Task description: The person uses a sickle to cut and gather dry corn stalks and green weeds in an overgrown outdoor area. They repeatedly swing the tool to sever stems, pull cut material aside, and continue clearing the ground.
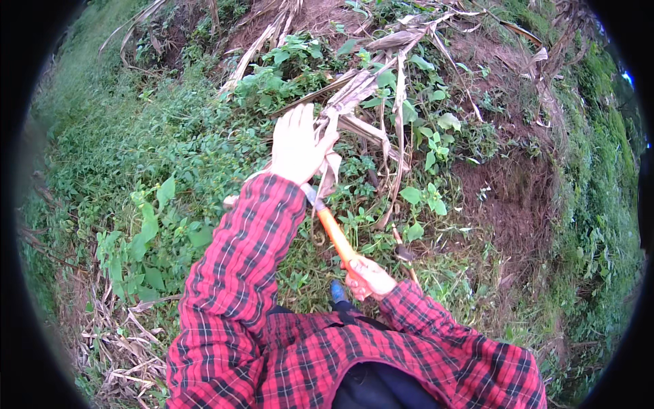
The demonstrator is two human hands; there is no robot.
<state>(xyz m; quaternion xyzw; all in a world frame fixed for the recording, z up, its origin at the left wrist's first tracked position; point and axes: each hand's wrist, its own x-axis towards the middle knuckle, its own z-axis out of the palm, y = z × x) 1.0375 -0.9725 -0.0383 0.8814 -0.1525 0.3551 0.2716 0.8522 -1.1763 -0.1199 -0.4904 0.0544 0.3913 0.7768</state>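
My right hand (369, 277) grips the orange handle (334, 232) of a hand tool. Its grey metal neck (309, 194) runs under my left wrist, and the tool's head is largely hidden behind my left forearm. My left hand (299, 145) is stretched out ahead, fingers extended and thumb apart. Against its thumb side lie dry, pale plant leaves, seemingly of maize (352, 94). Whether the palm presses on them is hidden. A curled dry leaf (331, 171) hangs just below that thumb.
Green weeds (204, 138) cover the slope ahead and to the left. Bare reddish soil (506, 204) shows at right. Dry stalks (122, 358) lie in a heap at lower left. A thin stick (403, 253) lies right of my right hand. My blue shoe (337, 291) shows below the handle.
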